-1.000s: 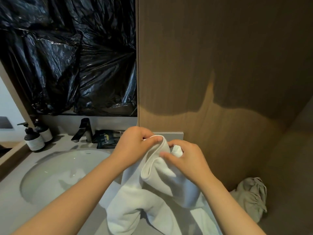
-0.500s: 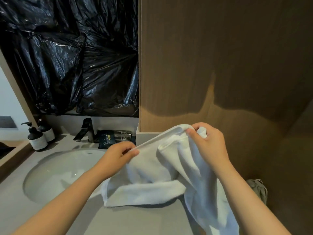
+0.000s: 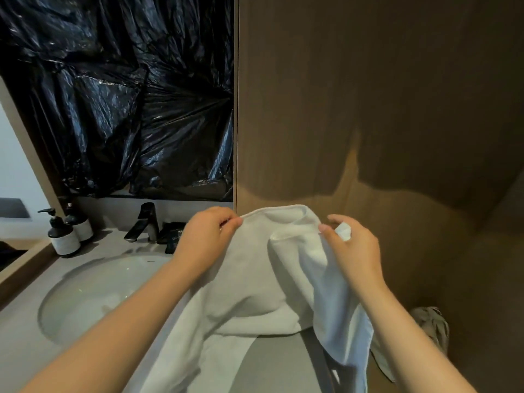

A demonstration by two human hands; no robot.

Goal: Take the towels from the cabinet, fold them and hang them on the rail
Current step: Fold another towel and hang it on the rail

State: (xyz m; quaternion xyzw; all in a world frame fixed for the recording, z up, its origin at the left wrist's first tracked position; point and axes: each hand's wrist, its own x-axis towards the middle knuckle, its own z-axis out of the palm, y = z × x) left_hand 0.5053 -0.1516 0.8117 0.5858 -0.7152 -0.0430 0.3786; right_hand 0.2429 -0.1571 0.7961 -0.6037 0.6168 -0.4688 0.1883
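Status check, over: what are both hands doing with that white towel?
Left hand pinches top edge, right hand pinches other corner. White towel held up, loose, draping onto counter. Sink at left; rail not in view.

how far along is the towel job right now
Done: one towel is out. In hand: the left hand and right hand pinch its top edge and hold it up over the counter, the rest hanging loose and bunched. Left: no neat fold shows yet, and it has to be hung; no rail is in view.
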